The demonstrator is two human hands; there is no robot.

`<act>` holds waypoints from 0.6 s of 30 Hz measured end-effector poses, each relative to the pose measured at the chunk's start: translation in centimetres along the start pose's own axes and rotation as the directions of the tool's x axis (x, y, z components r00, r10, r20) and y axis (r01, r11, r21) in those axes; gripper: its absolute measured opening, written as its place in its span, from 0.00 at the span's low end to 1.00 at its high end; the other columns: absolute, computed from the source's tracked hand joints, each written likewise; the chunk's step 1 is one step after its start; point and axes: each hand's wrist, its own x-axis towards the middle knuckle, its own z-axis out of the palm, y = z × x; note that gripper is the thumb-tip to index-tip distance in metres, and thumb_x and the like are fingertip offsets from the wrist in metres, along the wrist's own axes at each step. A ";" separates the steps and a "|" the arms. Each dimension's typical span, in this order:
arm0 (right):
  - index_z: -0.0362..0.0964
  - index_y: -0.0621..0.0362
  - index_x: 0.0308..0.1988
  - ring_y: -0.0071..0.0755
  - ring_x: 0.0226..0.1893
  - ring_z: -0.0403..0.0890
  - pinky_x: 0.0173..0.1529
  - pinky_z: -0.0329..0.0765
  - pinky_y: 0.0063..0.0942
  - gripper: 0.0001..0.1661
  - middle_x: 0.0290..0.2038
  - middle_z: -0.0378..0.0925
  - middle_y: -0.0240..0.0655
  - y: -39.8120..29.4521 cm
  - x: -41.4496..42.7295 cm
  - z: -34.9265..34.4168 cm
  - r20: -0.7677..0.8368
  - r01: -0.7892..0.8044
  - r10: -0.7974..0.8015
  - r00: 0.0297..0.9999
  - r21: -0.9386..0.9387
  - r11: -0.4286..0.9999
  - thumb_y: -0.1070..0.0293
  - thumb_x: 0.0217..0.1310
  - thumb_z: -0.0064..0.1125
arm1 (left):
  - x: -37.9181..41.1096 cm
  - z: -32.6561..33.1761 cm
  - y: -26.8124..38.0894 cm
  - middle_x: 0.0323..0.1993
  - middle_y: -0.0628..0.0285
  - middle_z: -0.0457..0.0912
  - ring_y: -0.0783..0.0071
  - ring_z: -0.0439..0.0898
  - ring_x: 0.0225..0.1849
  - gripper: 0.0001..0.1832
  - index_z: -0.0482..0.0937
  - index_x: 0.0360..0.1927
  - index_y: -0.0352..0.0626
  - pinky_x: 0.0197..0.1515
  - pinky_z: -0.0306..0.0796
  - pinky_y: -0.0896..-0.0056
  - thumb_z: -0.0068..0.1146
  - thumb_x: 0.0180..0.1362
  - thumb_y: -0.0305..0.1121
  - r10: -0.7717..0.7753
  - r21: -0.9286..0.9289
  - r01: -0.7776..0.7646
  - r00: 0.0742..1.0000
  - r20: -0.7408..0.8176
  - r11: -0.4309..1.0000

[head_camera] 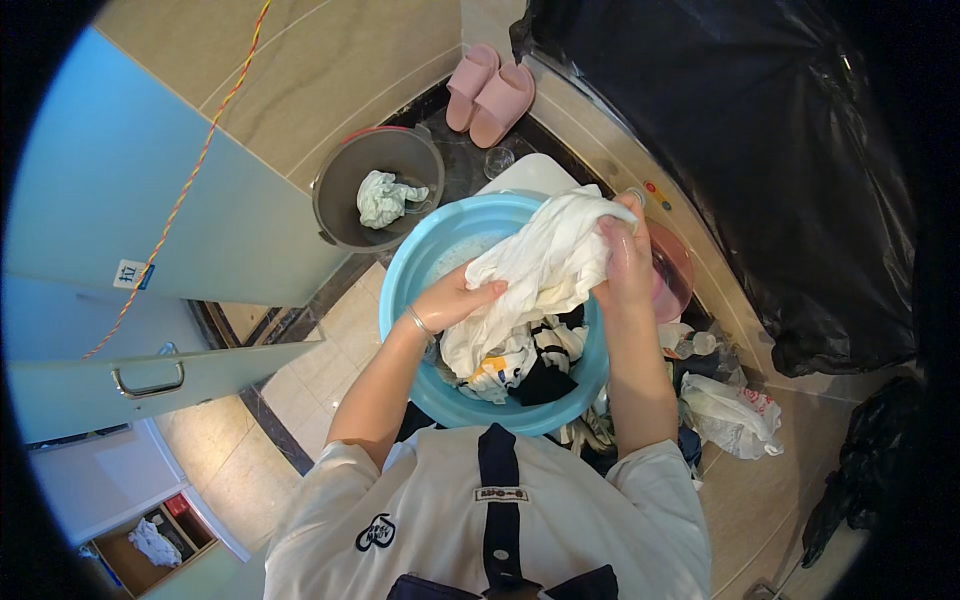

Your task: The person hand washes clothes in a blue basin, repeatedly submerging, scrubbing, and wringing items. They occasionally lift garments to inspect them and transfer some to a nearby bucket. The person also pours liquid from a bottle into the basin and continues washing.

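Note:
A wet white garment (551, 240) is stretched between my two hands above a light blue plastic basin (405, 262). My left hand (456, 298) grips its left side, thumb on top. At the upper right, my right hand (626, 251) has hold of the other end, with a fold of cloth over the fingers. The garment's lower part hangs down onto other clothes in the basin. Among those are a white piece with a coloured print (495, 375) and a black piece (544, 384). Sudsy water (469, 244) shows along the basin's far left side.
A grey bucket (337, 195) holds a pale crumpled cloth (384, 199). Pink slippers (502, 105) lean against the wall beyond a small clear glass (498, 161). To the right are a pink basin (679, 262), a plastic bottle (686, 341) and a plastic bag (731, 416). A glass door (225, 360) stands left.

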 end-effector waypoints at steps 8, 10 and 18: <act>0.71 0.54 0.44 0.33 0.41 0.80 0.43 0.78 0.30 0.15 0.41 0.77 0.32 -0.3 0.8 -5.1 0.224 0.379 -0.333 0.916 -0.752 0.539 0.76 0.56 0.62 | 1.7 -2.0 0.9 0.42 0.68 0.81 0.81 0.76 0.44 0.10 0.78 0.48 0.40 0.48 0.71 0.76 0.58 0.67 0.32 0.253 -0.054 -0.299 0.878 -0.407 0.953; 0.74 0.55 0.44 0.39 0.44 0.81 0.44 0.78 0.33 0.15 0.43 0.78 0.37 0.8 -0.1 -5.8 0.247 0.304 -0.197 0.949 -0.880 0.364 0.75 0.54 0.61 | 2.5 -2.0 1.5 0.44 0.64 0.80 0.75 0.76 0.46 0.11 0.77 0.50 0.41 0.50 0.71 0.72 0.58 0.65 0.30 0.369 0.079 -0.374 0.818 -0.441 0.924; 0.76 0.52 0.54 0.51 0.54 0.75 0.58 0.73 0.48 0.24 0.51 0.77 0.40 11.9 -0.5 -9.3 0.320 0.334 0.097 0.942 -0.905 -0.263 0.61 0.56 0.61 | 6.6 -0.6 -9.8 0.73 0.45 0.55 0.35 0.60 0.69 0.33 0.61 0.72 0.56 0.67 0.62 0.42 0.54 0.64 0.40 0.208 0.902 0.148 0.946 -0.249 0.406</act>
